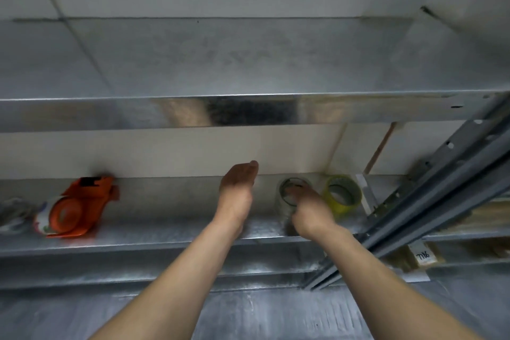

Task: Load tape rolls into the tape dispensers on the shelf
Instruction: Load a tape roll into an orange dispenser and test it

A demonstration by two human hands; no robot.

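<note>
**Presently: both hands reached onto the metal shelf**

Presently the right hand (309,208) is seen at a clear tape roll (289,197), its fingers laid over the roll's rim and into the core; whether a firm grip is made cannot be told through the blur. The left hand (238,190) is held open and empty, palm turned toward the right, fingers pointing at the back wall, apart from the clear roll.

Just beside the clear roll, on its right, a yellow tape roll (342,196) is stood tilted near the shelf's right end, close to a slotted upright post (452,174). Two rolls are counted here.

Open room is left on the shelf (171,229) between the left hand and an orange tape dispenser (80,207), which lies well apart on the left with a roll seated in it. Its front edge is near the shelf lip. Further left, a second object (13,218) is cut off by the frame edge and is too blurred to name.

Above, headroom is limited by an upper shelf (248,110). At lower right, a handwritten label (423,256) is fixed to stacked stock.
</note>
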